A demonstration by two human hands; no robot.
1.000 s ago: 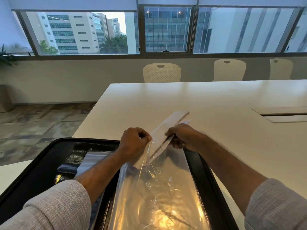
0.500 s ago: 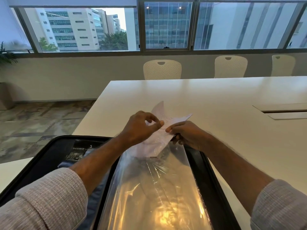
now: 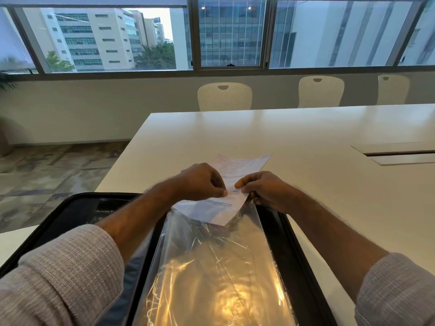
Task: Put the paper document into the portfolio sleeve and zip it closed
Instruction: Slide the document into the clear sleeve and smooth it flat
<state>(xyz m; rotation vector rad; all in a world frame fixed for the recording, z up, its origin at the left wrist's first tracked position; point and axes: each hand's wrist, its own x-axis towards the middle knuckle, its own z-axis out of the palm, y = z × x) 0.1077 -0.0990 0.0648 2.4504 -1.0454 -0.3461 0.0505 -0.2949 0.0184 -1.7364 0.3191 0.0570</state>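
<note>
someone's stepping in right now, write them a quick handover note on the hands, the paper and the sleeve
Left hand and right hand: each pinches the white printed paper document.
Paper: flat and angled, near corner at the mouth of the clear plastic portfolio sleeve, far end over the white table.
Sleeve: lies on the open black case.
Done: paper lined up.
Left: slide it fully in, zip closed.
</note>
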